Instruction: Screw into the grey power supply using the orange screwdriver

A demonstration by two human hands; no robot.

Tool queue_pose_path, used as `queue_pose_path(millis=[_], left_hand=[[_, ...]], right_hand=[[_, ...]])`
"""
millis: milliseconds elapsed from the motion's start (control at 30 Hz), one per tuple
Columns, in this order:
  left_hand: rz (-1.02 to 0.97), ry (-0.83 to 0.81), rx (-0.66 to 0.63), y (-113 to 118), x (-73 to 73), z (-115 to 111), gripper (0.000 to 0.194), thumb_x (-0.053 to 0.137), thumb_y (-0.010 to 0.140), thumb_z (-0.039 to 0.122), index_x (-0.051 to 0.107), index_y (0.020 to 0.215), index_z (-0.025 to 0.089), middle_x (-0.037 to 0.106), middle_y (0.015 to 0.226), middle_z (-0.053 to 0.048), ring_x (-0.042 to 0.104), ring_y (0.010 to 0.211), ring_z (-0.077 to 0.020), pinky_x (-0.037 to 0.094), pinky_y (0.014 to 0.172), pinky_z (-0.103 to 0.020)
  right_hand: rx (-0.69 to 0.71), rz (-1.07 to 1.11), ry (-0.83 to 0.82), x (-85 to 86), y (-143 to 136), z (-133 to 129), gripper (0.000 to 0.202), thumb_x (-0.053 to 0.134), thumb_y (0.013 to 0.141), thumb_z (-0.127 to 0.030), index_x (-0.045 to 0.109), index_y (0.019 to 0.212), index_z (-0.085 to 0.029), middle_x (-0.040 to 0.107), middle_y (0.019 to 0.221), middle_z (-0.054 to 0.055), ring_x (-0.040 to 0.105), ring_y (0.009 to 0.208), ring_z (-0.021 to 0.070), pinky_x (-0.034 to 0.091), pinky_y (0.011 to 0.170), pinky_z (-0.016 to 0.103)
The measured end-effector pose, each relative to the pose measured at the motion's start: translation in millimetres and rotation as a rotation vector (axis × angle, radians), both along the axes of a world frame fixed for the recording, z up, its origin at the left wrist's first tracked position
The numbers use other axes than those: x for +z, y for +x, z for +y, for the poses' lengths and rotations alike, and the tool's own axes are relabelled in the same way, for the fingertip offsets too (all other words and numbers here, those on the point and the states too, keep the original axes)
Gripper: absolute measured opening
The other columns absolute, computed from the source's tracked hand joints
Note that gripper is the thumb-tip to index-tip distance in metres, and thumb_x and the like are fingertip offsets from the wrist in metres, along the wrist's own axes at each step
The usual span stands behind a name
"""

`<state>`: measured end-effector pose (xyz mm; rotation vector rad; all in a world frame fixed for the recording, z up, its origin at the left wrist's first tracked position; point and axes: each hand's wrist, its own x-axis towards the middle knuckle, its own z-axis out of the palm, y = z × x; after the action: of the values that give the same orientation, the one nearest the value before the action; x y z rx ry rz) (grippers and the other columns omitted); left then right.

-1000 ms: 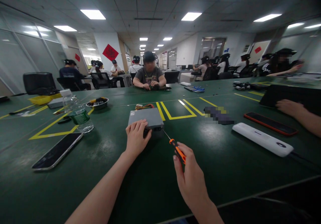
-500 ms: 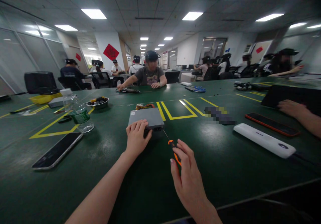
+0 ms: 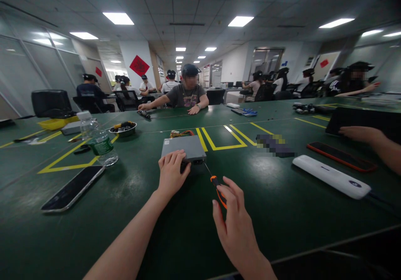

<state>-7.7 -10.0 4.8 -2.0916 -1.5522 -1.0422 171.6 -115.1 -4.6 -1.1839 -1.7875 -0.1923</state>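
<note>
A grey metal power supply unit lies on the green table, its colored cables bunched behind it. My left hand grips its near left side, fingers over the top and thumb against the front face. In my right hand is a screwdriver with an orange and black handle, held loosely between thumb and fingers. Its thin shaft slants up to the unit's near right corner, by the socket. Whether the tip sits in a screw is too small to tell.
A phone and a water bottle stand left, near a metal bowl of tools. Right are a white power bank, an orange-edged phone and a co-worker's hand. Another person sits opposite.
My right hand's fingers have shifted slightly on the screwdriver handle. My left hand and the unit stay put. The person opposite has moved a dark object leftward.
</note>
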Motion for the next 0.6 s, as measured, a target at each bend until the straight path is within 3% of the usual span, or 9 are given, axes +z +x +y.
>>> queue_pose_path(millis=[133,333,500,600], left_hand=[[-0.007,0.005,-0.001,0,-0.7,1,0.024,0.055,0.081,0.029,0.054,0.104,0.025,0.059,0.118,-0.005,0.049,0.109,-0.0248,0.031,0.091,-0.042],[0.000,0.007,0.002,0,-0.2,0,0.023,0.055,0.081,0.029,0.054,0.103,0.024,0.060,0.118,-0.005,0.049,0.109,-0.0249,0.031,0.091,-0.042],[-0.007,0.008,-0.002,0,0.3,0,0.023,0.055,0.081,0.029,0.054,0.104,0.025,0.060,0.118,-0.005,0.050,0.109,-0.0252,0.031,0.090,-0.043],[-0.010,0.010,-0.002,0,0.5,0,0.024,0.055,0.080,0.028,0.055,0.104,0.025,0.060,0.117,-0.005,0.050,0.109,-0.0253,0.031,0.091,-0.043]], right_hand=[[0.039,-0.033,0.055,-2.8,-3,2,0.029,0.033,0.092,-0.014,0.041,0.119,-0.017,0.053,0.115,0.015,0.058,0.105,0.0221,0.055,0.078,0.035],[-0.047,-0.011,-0.023,-2.5,3,3,0.024,0.032,0.096,-0.030,0.045,0.111,-0.017,0.061,0.095,0.010,0.067,0.076,0.0193,0.056,0.054,0.027],[0.028,-0.014,-0.020,2.7,-2,-1,0.027,0.034,0.093,-0.022,0.042,0.117,-0.015,0.049,0.119,0.017,0.058,0.104,0.0232,0.056,0.075,0.035],[0.054,-0.060,0.025,2.9,-8,-1,0.028,0.032,0.091,-0.015,0.042,0.118,-0.015,0.051,0.118,0.017,0.057,0.106,0.0227,0.055,0.079,0.036]])
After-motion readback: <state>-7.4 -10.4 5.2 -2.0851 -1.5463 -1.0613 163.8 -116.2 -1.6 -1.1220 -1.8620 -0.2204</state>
